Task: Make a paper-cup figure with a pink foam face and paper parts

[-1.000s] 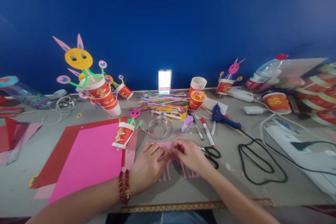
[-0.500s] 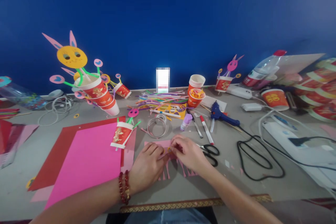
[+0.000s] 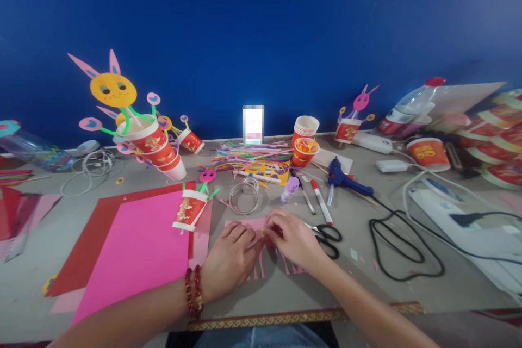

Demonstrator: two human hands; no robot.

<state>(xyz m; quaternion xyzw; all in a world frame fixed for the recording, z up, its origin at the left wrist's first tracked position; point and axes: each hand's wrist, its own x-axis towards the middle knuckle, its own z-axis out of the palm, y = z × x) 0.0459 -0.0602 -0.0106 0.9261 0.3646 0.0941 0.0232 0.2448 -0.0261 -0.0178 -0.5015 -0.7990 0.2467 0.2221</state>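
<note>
My left hand [image 3: 233, 254], with a red bead bracelet [image 3: 193, 291] at its wrist, rests over a pink paper piece [image 3: 253, 223]. The fingers are curled and their tips meet those of my right hand [image 3: 291, 240]. Thumb and forefinger of the right hand pinch a tiny yellowish bit [image 3: 263, 232], whose kind I cannot make out. Narrow cut pink strips [image 3: 287, 263] stick out below both hands; the middle of the paper is hidden. Black-handled scissors [image 3: 329, 239] lie just right of the right hand, their blades partly covered by it.
Pink sheets [image 3: 138, 250] lie to the left beside a paper cup figure [image 3: 191, 209]. Behind my hands are a roll of clear tape [image 3: 243, 197], a glue stick [image 3: 289, 190], markers [image 3: 321, 201] and pipe cleaners [image 3: 253, 157]. A blue glue gun [image 3: 346, 179] trails its black cord.
Both hands stay in place over the pink paper, with fingertips together. The view has shifted very slightly; nothing else has visibly moved.
</note>
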